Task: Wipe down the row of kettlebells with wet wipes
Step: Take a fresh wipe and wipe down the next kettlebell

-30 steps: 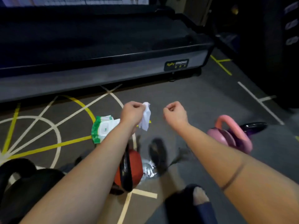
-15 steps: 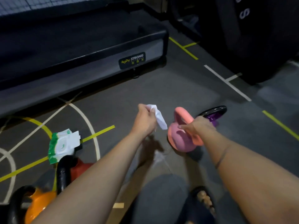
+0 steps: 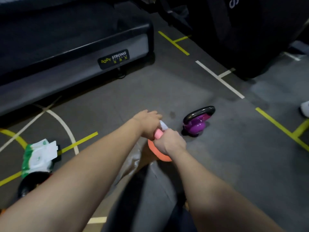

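Note:
A pink kettlebell (image 3: pixel 158 154) stands on the grey floor just ahead of my knee. My right hand (image 3: pixel 171 142) grips its pink handle. My left hand (image 3: pixel 148 123) holds a white wet wipe (image 3: pixel 163 126) against the far end of that handle; most of the wipe is hidden under the hand. To the right, apart from both hands, a purple kettlebell (image 3: pixel 197 123) with a black handle sits alone. A green and white wet wipe pack (image 3: pixel 39 156) lies at the left. Just below the pack a black kettlebell handle (image 3: pixel 29 183) shows, its body hidden by my left arm.
A treadmill deck (image 3: pixel 66 52) runs across the back left. A big black piece of equipment (image 3: pixel 259 34) stands at the back right. White and yellow lines mark the floor. A white shoe (image 3: pixel 305 108) shows at the right edge. My grey trouser leg (image 3: pixel 150 198) fills the bottom centre.
The view has swung right. My right hand went from touching the pink kettlebell to gripping its handle, and my left hand brought the wipe onto that handle.

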The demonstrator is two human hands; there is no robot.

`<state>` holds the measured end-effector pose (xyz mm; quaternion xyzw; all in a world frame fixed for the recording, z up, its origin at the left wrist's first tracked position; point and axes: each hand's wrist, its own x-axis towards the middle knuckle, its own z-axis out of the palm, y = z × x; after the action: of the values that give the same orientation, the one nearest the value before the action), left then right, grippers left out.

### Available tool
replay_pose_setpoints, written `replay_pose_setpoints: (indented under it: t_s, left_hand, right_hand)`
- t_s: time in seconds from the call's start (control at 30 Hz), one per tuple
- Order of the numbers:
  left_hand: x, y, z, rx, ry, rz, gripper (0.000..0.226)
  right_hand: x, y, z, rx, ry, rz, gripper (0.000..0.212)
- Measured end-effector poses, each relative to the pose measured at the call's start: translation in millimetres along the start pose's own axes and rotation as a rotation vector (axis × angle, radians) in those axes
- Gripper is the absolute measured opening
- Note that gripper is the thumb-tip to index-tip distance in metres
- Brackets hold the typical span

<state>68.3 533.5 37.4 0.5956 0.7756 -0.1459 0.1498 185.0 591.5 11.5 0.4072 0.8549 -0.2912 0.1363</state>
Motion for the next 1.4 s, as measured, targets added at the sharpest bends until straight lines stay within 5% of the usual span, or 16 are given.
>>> replay_pose_setpoints:
  t_s: [0.43, 0.63, 0.87, 1.07, 1.2, 1.27, 1.4]
  left_hand:
    - [-201.9, -42.3, 69.0, -0.144, 0.114, -0.387, 0.036]
    - [-224.8, -29.1, 109.0, -0.24, 0.091, -0.506, 0.045]
    - [-240.1, -20.8, 106.2, -0.495, 0.062, -0.519, 0.05]
    - [-275.3, -35.5, 90.4, -0.88, 0.34, -0.529, 0.021]
    - [-294.7, -26.3, 62.6, -1.235, 0.562, -0.458, 0.039]
    - [-305.8, -20.2, 47.6, -1.313, 0.646, -0.423, 0.046]
    - [-316.8, -10.0, 31.2, -1.318, 0.668, -0.417, 0.063]
  right_hand:
    - [-81.6, -114.8, 61.7, -0.38, -0.227, -0.37, 0.048]
    - [-88.9, -128.1, 79.0, -0.733, -0.219, -0.618, 0.031]
    - [-95.7, -114.6, 78.6, -0.726, -0.191, -0.623, 0.039]
    - [-104.2, -121.2, 50.4, -0.495, -0.243, -0.557, 0.079]
    - [-133.1, -124.5, 35.8, 0.174, -0.326, -0.367, 0.057]
    - [-150.6, -120.8, 34.5, 0.533, -0.462, -0.256, 0.027]
    - [-181.5, -108.8, 25.2, 0.715, -0.525, -0.301, 0.011]
